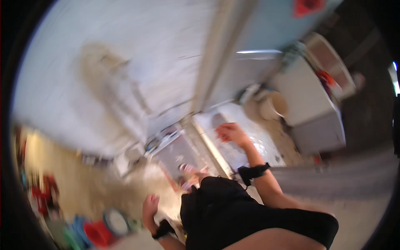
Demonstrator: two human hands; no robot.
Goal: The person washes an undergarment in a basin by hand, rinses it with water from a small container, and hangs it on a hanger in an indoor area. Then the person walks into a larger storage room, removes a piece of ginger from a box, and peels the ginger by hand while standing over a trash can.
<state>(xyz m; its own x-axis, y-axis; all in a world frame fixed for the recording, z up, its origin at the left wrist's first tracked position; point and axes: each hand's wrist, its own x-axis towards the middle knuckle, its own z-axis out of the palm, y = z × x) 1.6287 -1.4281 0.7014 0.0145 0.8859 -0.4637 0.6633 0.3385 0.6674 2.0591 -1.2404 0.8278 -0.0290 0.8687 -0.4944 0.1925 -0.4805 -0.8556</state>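
My left hand (151, 205) hangs low at my left side above the floor, its fingers curled in; nothing sticks out of it. My right hand (231, 133) reaches forward at the middle, over a white, wet-looking floor patch (237, 152) beyond a doorway sill. Its fingers look reddish and bent, but blur hides whether they hold anything. Each wrist wears a black band, such as the right band (254, 173). Neither hand visibly touches any object. My feet, in sandals (185, 167), stand near a grey mat (177, 154) beside the sill.
A pale door frame (212, 58) and sill (212, 148) run ahead of me. To the right stand a cream bucket (273, 105) and a white cabinet (308, 96). At the lower left are a red bucket (98, 233) and a round white-topped container (116, 222). A white wall (158, 46) rises at left.
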